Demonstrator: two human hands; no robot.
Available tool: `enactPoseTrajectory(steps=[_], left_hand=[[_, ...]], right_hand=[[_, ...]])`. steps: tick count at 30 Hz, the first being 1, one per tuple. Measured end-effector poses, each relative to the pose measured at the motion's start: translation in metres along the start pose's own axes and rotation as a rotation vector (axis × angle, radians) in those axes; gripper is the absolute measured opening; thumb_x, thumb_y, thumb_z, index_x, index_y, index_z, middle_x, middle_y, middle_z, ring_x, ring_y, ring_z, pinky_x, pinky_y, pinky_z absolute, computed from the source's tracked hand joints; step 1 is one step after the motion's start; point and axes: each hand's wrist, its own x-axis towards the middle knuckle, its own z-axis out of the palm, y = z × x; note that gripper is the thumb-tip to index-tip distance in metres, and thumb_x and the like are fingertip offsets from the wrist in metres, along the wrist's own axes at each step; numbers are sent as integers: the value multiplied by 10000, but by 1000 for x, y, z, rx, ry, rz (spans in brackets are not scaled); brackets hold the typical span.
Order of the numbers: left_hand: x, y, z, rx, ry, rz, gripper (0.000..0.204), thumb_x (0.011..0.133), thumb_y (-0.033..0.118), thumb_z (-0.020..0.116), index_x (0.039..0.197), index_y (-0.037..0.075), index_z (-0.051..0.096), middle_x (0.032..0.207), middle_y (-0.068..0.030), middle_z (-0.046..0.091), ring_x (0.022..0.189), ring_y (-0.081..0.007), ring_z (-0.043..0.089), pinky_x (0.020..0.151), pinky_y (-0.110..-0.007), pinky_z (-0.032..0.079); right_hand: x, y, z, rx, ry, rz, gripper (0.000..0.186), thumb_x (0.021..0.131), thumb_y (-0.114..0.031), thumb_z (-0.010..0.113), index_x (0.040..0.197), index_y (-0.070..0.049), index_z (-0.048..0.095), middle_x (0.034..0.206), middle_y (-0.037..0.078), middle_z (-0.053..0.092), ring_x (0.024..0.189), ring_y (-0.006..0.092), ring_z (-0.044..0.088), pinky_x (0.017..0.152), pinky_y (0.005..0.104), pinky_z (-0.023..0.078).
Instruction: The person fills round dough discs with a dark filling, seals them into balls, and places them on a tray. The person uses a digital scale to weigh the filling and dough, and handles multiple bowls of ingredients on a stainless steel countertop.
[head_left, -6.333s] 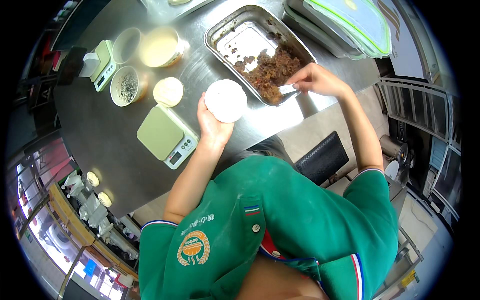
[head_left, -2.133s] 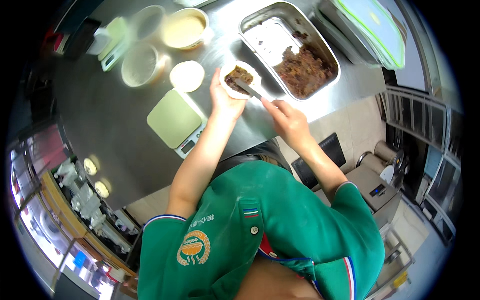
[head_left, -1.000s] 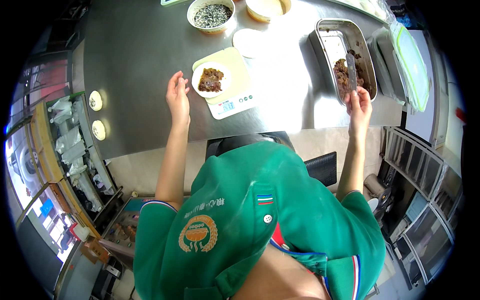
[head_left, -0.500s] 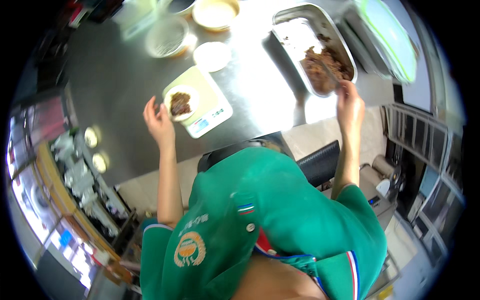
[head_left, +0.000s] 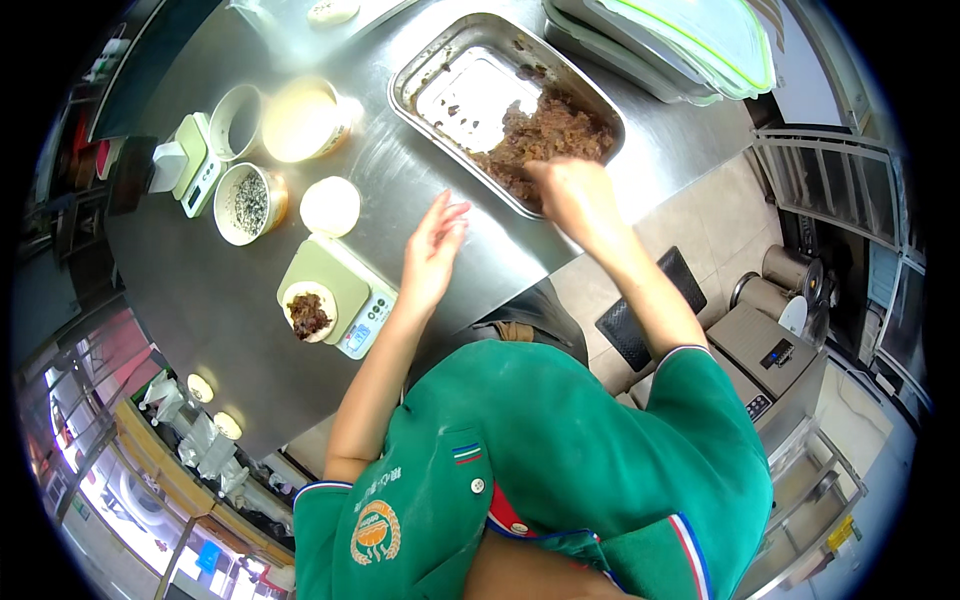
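Observation:
My right hand (head_left: 580, 200) is closed over the brown minced filling (head_left: 565, 130) at the near side of a steel tray (head_left: 415, 75). Whatever its fingers grip is hidden from me. Fingers apart and holding nothing, my left hand (head_left: 432, 255) hovers over the steel table, between the tray and a pale green kitchen scale (head_left: 352, 272). On the scale's plate lies a round of dough (head_left: 291, 294) with a heap of dark filling (head_left: 308, 316) on it. Just beyond the scale is a plain white disc (head_left: 330, 207).
Left of the tray stand a tub of sesame-like seeds (head_left: 250, 205), a pale tub (head_left: 300, 120) and another tub (head_left: 238, 125). A second scale (head_left: 200, 165) sits farther left. Lidded containers (head_left: 690, 50) are stacked at the back right. Two dough pieces (head_left: 228, 425) lie at the table's left edge.
My view has shifted, so the table's contents appear elsewhere. My left hand has left the scale's side and moved right, toward the tray. My right hand reaches further into the filling; the thin tool seen before is hidden.

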Motion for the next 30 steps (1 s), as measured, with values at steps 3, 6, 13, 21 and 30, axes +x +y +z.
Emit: enactPoseTrajectory(steps=[3,6,13,21,30], left_hand=[[14,13,22,-105,-85,-41,599,975,109,509,1510,20,255,1397,-139,483,1160,-186,542,965,-306,435],[17,24,33,-167,-57,-92,629,963,91,519,1512,0,226,1457,-134,401,1207,-184,504,982,-312,425],[13,28,36,-193,-75,-119,641,962,73,506,1516,-9,194,1469,-119,369,1237,-192,480,992,-319,425],[-43,18,-22,-114,86,-21,555,981,78,485,1491,-2,283,1366,-124,481,1142,-190,538,914,-317,476],[-187,-46,-149,78,855,53,323,953,62,536,1273,47,503,1017,-11,546,778,-50,523,661,-187,447]], right_hand=[[-9,-13,-5,217,45,98,232,785,-24,602,988,-61,709,765,155,659,728,332,662,643,410,524],[-20,-16,-1,332,147,151,240,785,-10,612,1001,-53,707,801,154,672,739,329,665,650,404,523],[-37,-25,9,696,236,337,283,848,-22,627,1126,-22,679,799,158,683,706,262,671,626,341,513],[-44,-77,36,1331,14,404,265,940,-61,597,1182,35,648,799,19,650,699,71,577,648,203,460],[-15,-219,102,708,64,-409,502,777,77,573,1242,-105,624,795,98,568,734,257,596,679,348,500]])
